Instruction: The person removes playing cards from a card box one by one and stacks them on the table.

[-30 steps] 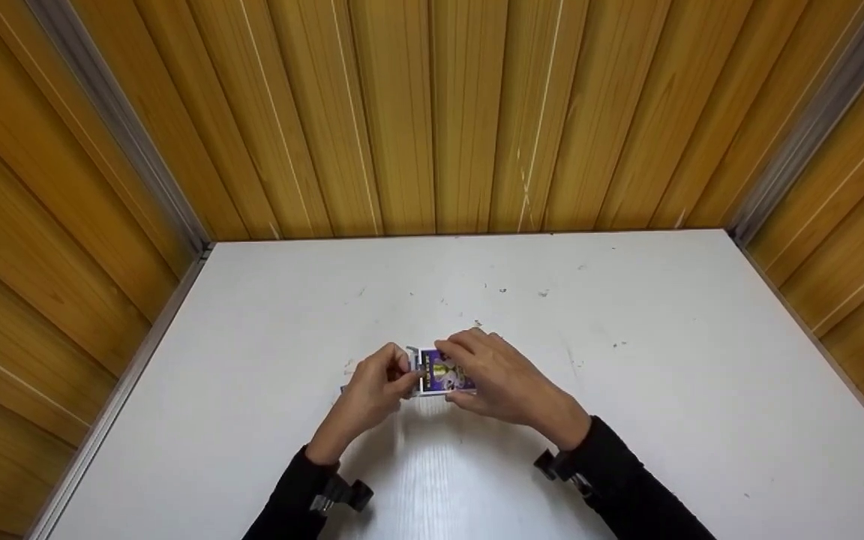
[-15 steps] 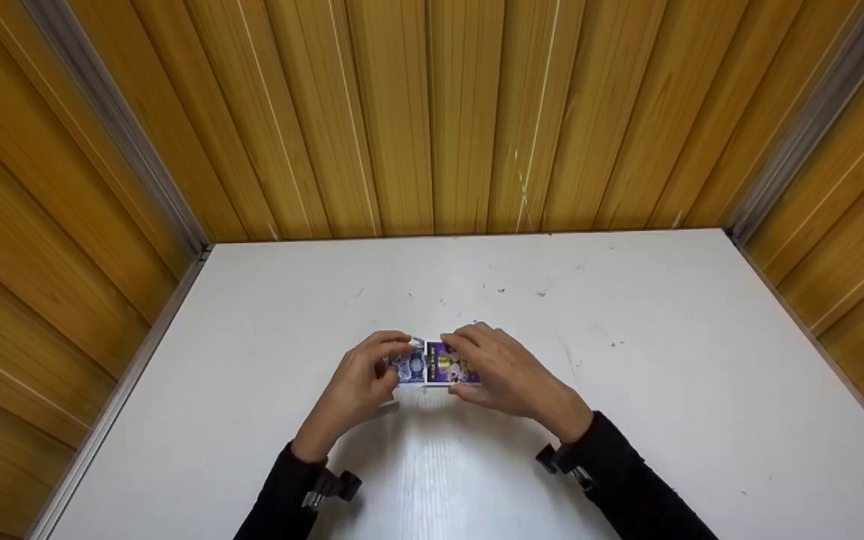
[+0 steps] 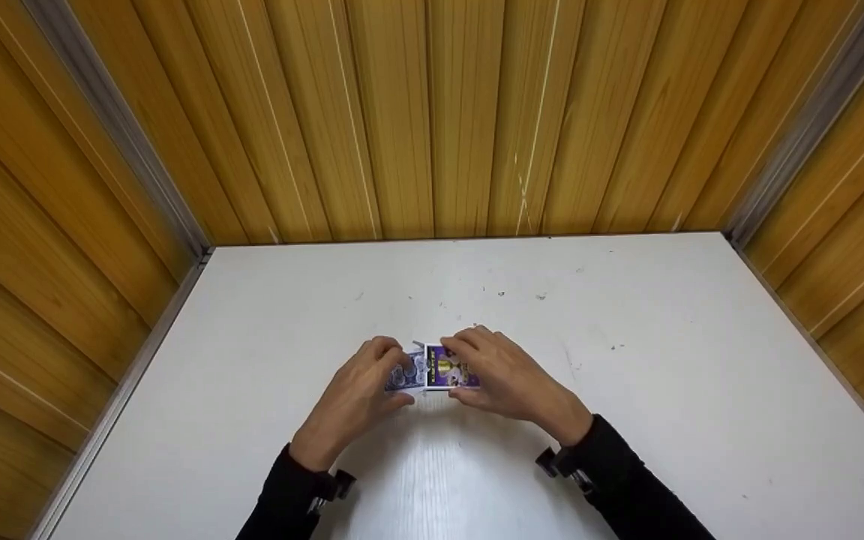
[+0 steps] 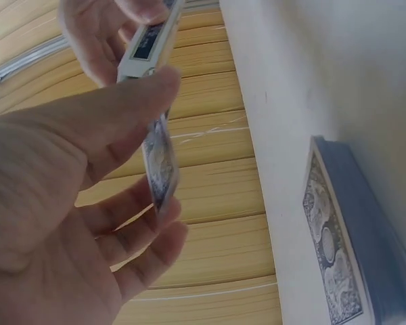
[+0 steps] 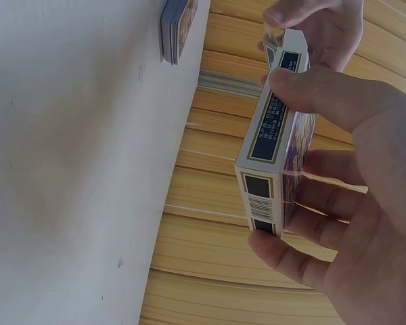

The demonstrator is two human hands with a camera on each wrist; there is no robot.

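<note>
While right hand clamps the purple cardboard card box steady | left hand pinches blue-backed cards at its mouth | stack of blue-backed cards on white table

left hand | drawn cards further out of card box | lower

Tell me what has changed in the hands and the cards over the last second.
The left hand has drawn a packet of blue-backed cards out of the purple card box, to the left; a second ago only the box showed between the hands. It now pinches that packet. The right hand keeps its grip on the box in the same spot above the white table. The stack of cards lies apart on the table.
</note>
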